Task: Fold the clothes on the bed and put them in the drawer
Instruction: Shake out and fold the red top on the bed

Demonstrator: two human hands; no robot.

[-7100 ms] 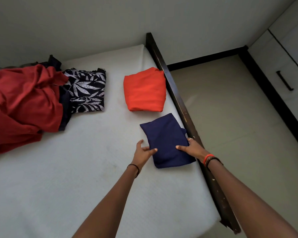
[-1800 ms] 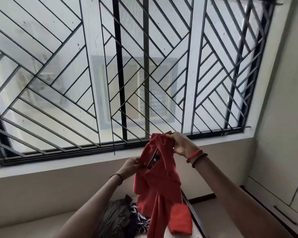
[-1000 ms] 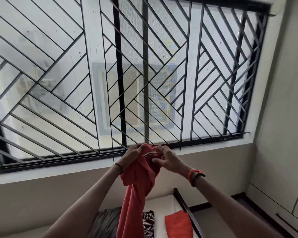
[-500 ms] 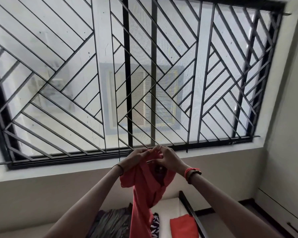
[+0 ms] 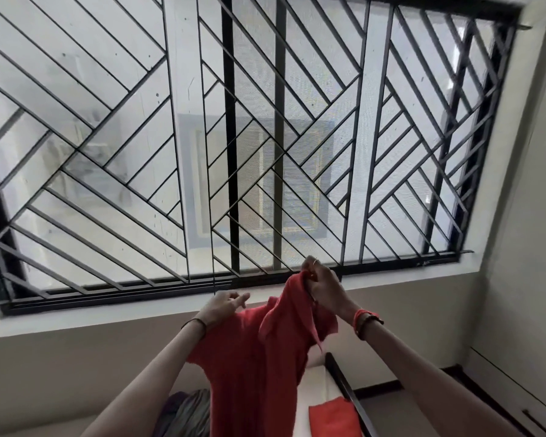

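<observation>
Pinching the top edge of the red shirt [image 5: 256, 373], the curled fingers of the right hand [image 5: 323, 288] hold it raised while the left hand [image 5: 221, 307] grips its other shoulder, so it hangs above the bed [image 5: 312, 389], before the barred window [image 5: 265, 152]

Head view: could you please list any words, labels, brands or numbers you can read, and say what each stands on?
None: no text is readable in this view. The red shirt, held up by the left hand and right hand, shows no print or tag; the folded orange cloth and the window grille bear no writing.
</observation>
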